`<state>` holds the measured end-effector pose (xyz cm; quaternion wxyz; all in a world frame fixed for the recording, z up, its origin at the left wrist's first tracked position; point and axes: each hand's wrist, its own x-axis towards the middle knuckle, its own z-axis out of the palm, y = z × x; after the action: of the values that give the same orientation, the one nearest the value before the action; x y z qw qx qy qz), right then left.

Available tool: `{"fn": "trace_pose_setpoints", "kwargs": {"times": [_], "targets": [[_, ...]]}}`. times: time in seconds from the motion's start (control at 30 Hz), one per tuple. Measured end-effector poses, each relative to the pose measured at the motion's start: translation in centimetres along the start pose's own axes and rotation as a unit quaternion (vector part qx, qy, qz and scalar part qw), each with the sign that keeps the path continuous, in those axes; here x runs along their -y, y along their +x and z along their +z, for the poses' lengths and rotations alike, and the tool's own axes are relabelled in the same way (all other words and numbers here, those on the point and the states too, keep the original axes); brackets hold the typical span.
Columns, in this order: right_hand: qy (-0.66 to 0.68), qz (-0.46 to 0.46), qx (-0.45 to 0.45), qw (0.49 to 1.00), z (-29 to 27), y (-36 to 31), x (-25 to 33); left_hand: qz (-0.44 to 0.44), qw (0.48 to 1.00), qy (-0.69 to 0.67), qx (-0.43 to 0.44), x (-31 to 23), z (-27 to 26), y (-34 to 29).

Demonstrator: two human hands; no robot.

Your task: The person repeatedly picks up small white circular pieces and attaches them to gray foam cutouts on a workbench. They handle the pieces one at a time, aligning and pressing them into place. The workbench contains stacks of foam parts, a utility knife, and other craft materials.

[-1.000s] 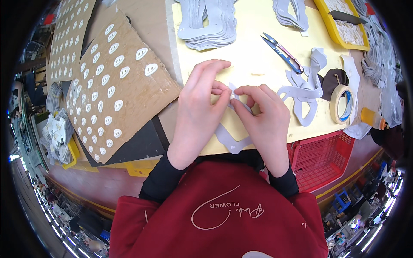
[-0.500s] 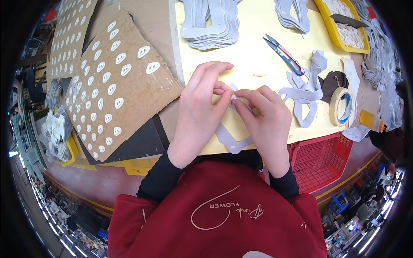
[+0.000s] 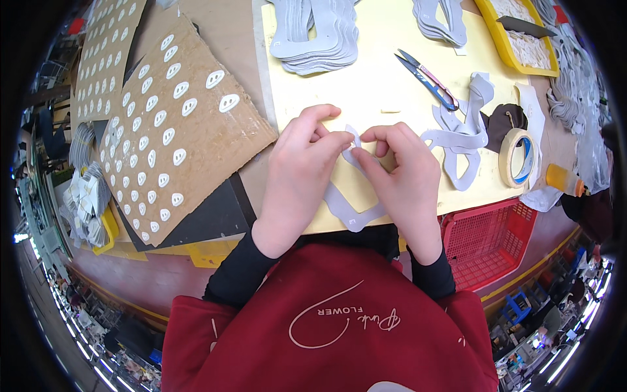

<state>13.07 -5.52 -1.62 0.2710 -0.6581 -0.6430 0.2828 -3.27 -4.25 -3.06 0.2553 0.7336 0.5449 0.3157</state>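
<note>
Across the yellow tabletop [image 3: 379,85], a grey cutout [image 3: 353,219] lies beneath both hands, apparently undergoing fingertip adjustment; the left hand's [image 3: 295,170] grip cannot be told, the right hand's [image 3: 406,170] thumb and forefinger stand slightly apart; precise, steady fingering seems required next.

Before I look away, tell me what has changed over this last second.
The left hand's raised fingers have drawn back toward the person and bent more, so more of the grey strip shows between the hands. No grip clearly taken or released. The right hand, snips and tape roll stayed about the same.
</note>
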Motion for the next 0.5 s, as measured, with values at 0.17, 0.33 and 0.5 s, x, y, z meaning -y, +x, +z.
{"fn": "trace_pose_setpoints", "kwargs": {"times": [0.17,0.33,0.5], "targets": [[0.072,0.076,0.013,0.994,-0.41,0.48,0.10,0.036,0.998,0.051,-0.005,-0.08,-0.09,-0.19],[0.031,0.071,0.019,0.997,-0.37,0.77,0.44,0.023,0.999,0.026,-0.010,-0.09,-0.02,-0.26],[0.031,0.095,0.033,0.994,-0.62,1.07,0.59,0.022,1.000,0.013,-0.018,0.06,0.13,-0.35]]}}
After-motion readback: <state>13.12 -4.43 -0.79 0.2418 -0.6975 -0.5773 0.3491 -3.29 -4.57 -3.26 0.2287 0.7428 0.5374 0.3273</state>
